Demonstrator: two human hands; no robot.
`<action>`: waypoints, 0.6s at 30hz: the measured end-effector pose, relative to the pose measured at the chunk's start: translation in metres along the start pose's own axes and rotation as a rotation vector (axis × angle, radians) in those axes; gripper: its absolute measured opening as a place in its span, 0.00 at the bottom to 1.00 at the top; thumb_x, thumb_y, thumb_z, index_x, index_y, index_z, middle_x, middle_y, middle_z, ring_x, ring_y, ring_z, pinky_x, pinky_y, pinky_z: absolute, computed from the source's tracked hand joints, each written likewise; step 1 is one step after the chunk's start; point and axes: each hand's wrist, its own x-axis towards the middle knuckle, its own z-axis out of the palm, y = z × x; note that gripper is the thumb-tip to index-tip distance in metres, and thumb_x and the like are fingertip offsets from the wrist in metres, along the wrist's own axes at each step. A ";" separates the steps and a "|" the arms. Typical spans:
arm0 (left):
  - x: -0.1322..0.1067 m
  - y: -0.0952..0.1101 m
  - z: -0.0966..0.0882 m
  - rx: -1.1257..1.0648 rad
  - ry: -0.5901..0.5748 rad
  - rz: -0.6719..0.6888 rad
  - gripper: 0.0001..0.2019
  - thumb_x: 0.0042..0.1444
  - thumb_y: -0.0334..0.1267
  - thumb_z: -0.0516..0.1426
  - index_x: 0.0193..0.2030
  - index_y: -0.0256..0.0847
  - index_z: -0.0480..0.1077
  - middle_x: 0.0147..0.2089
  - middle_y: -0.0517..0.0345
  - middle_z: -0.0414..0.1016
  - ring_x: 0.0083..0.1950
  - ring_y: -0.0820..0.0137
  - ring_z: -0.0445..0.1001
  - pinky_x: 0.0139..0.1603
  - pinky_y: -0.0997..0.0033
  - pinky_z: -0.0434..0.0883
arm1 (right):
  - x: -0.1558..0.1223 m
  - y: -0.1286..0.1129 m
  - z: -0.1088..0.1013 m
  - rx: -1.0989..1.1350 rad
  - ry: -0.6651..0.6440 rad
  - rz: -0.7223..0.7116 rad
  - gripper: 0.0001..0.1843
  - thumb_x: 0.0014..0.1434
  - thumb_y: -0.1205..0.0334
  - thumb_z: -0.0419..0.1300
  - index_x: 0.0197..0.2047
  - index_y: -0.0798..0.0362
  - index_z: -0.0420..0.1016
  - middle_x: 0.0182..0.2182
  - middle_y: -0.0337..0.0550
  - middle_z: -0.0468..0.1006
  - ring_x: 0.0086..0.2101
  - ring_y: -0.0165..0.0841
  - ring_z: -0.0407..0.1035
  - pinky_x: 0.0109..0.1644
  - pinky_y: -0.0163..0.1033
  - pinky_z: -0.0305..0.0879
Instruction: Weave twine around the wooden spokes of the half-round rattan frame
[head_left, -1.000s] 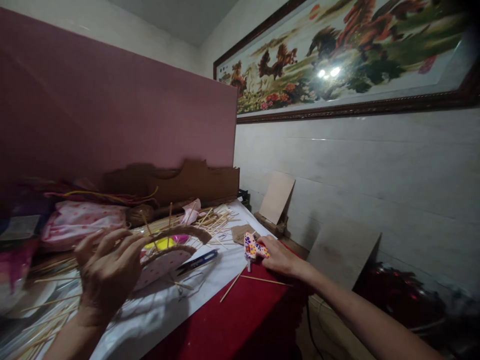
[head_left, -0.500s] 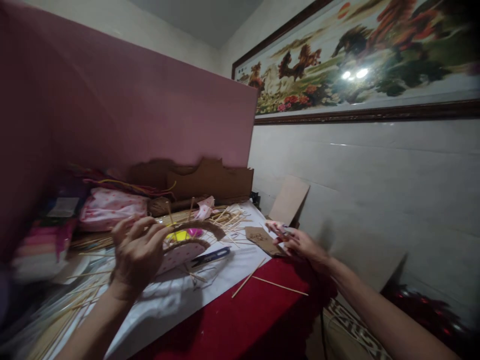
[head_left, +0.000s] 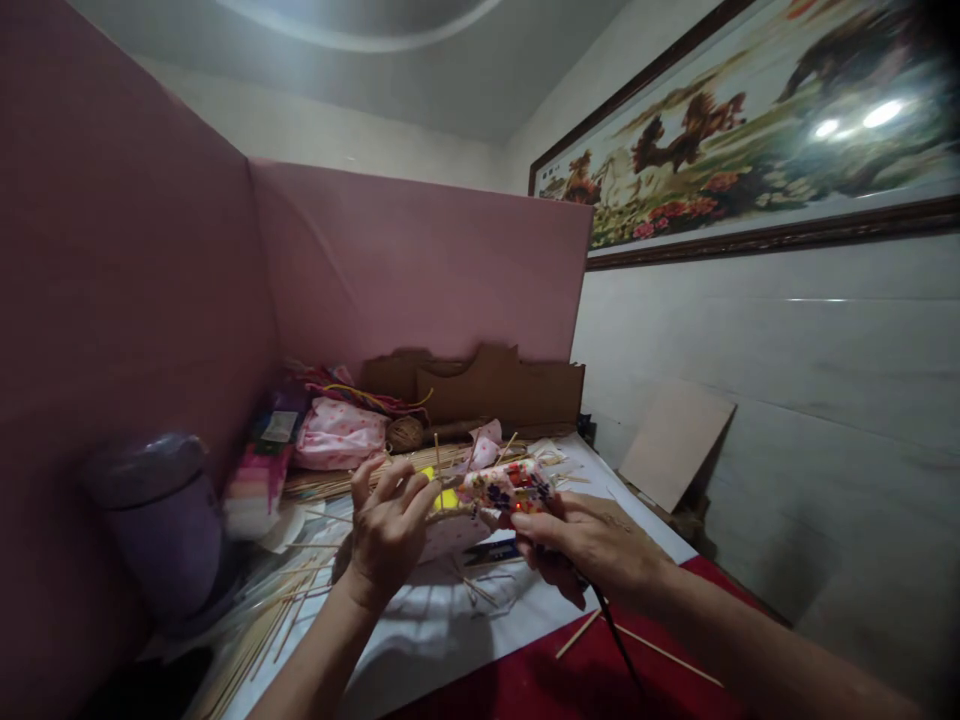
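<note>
My left hand (head_left: 390, 535) is closed on the left end of a craft piece (head_left: 452, 536) with a twine-covered curved rim and pale dotted cloth, thin sticks standing up from it. My right hand (head_left: 600, 545) grips a flower-patterned hot glue gun (head_left: 506, 487) with a small red light and a black cord (head_left: 616, 635) trailing down. The gun's nozzle end points left, near my left fingers, and covers part of the rim. Blue thread snips (head_left: 491, 552) lie just below the craft piece. Something bright yellow (head_left: 448, 498) shows behind it.
Thin wooden sticks (head_left: 289, 610) are scattered over a white sheet (head_left: 420, 650) and a red cloth (head_left: 517, 680). Behind stand a pink dotted bundle (head_left: 341, 433), a twine ball (head_left: 405, 433) and cut cardboard (head_left: 502, 395). A lidded purple bin (head_left: 161, 540) is at left; a board (head_left: 675, 445) leans on the wall.
My right hand has come left with the glue gun, from above the brown cardboard scrap to the craft piece. My left hand keeps its hold. The camera view has turned left.
</note>
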 end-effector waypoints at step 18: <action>-0.001 0.004 -0.002 -0.012 -0.017 0.012 0.09 0.56 0.25 0.52 0.37 0.41 0.70 0.33 0.60 0.78 0.45 0.65 0.72 0.56 0.53 0.55 | 0.019 0.015 0.023 -0.008 -0.029 -0.144 0.22 0.57 0.45 0.53 0.22 0.55 0.64 0.11 0.31 0.58 0.10 0.21 0.52 0.11 0.27 0.49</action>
